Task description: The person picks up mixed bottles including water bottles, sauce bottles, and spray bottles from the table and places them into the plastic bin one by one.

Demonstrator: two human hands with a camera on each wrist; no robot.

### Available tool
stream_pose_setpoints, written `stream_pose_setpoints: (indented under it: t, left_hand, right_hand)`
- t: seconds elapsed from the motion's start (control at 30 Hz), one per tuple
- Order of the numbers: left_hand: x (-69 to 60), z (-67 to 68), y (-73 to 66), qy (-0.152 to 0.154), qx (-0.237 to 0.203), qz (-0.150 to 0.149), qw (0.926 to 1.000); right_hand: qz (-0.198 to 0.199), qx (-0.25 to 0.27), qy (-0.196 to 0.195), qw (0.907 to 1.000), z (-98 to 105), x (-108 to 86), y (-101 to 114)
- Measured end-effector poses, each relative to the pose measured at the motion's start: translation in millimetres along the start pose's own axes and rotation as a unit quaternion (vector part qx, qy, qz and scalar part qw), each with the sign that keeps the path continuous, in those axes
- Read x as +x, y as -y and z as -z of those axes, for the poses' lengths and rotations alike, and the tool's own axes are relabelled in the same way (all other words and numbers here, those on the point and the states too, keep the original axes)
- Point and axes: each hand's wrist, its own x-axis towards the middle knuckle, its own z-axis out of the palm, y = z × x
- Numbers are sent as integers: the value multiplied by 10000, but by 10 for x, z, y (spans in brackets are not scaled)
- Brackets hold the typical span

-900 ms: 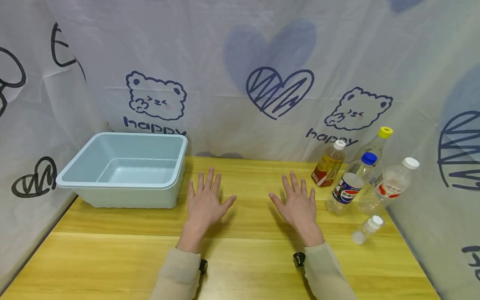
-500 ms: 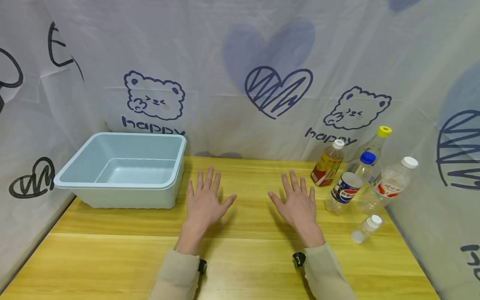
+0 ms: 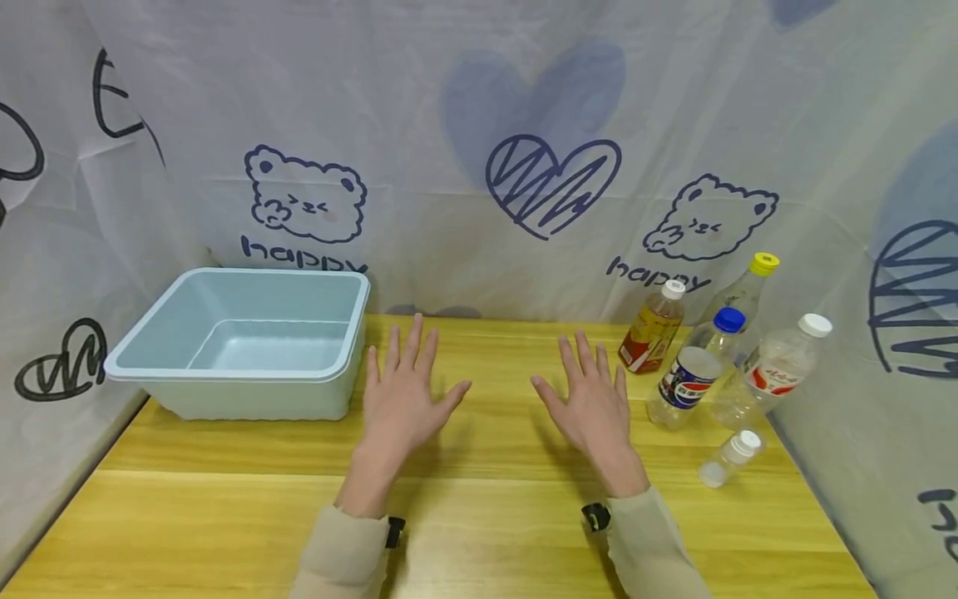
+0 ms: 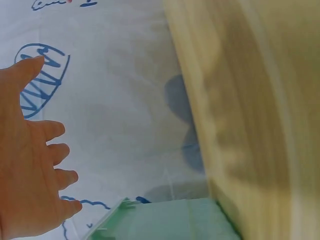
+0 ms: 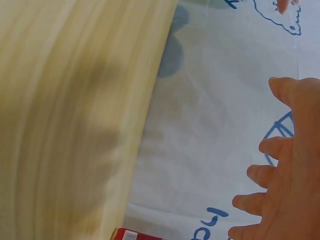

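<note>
Both hands are spread over the wooden table, palms down and holding nothing. The left hand (image 3: 402, 403), fingers straight and apart, is just right of a light blue bin (image 3: 247, 399). In the left wrist view the left hand (image 4: 30, 160) shows at the left side, the bin (image 4: 170, 220) below it. My right hand (image 3: 595, 409) is left of a brown-labelled bottle (image 3: 649, 337) and a blue-capped bottle (image 3: 687, 378). The right wrist view has the right hand (image 5: 292, 170) at its right side and a bit of red label (image 5: 137, 234) at the bottom.
At the right of the wooden table (image 3: 486, 532) stand a yellow-capped bottle (image 3: 743, 295), a white-capped clear bottle (image 3: 778, 370) and a small white-capped bottle (image 3: 729, 460). A printed cloth (image 3: 419, 108) hangs behind the table and along both sides.
The left hand has moved slightly forward and to the left. The right hand has shifted slightly forward. The bin and bottles stand as before.
</note>
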Motion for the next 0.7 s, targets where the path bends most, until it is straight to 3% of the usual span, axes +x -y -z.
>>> stream_pose_setpoints:
  t: [0.2, 0.47, 0.7]
  left_hand:
    - [-19, 142, 25, -295, 201, -150, 9992]
    - [-53, 321, 175, -672, 235, -307, 9970]
    - [-110, 443, 321, -715, 215, -348, 9966]
  right_hand:
    - [150, 48, -97, 9998, 83, 13, 90]
    - [366, 59, -147, 9992, 182, 87, 280]
    - [503, 119, -90, 9986, 218, 122, 429]
